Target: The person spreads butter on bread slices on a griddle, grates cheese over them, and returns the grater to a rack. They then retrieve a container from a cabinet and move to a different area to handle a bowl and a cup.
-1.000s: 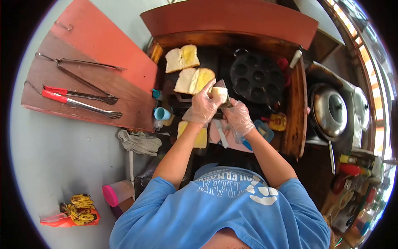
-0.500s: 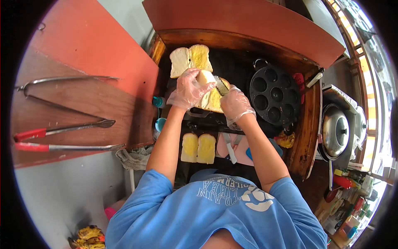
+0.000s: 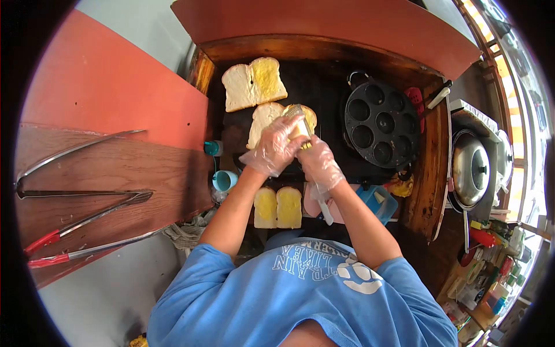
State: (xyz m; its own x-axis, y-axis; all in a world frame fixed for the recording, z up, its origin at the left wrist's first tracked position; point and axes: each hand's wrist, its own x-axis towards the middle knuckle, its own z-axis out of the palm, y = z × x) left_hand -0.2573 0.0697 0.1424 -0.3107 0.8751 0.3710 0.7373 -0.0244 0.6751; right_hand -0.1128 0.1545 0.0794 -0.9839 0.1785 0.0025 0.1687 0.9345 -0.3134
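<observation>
A pale block (cheese, by the look of it) is gripped in the gloved left hand, its fingers closed around the block, and is held up against a grater. The grater is grasped near its lower end by the gloved right hand, whose fingers are wrapped in tightly; how firmly it is clenched cannot be told. Both are held above the lower opened pair of bread slices on the dark griddle, and part of that pair is hidden beneath them.

The likeliest mishap is judged to be a nicked fingertip: the left fingers are placed close to the rough face, and less of a guard is left if the block is worn down. The loose plastic glove could also be snagged, and a torn scrap could be dropped onto the bread. If the grater is carried too far right, bits of the block could be scattered over the bare griddle and scorched, should it be hot, which cannot be seen. The round pan is set nearby on that side and could be knocked by a wide swing.
</observation>
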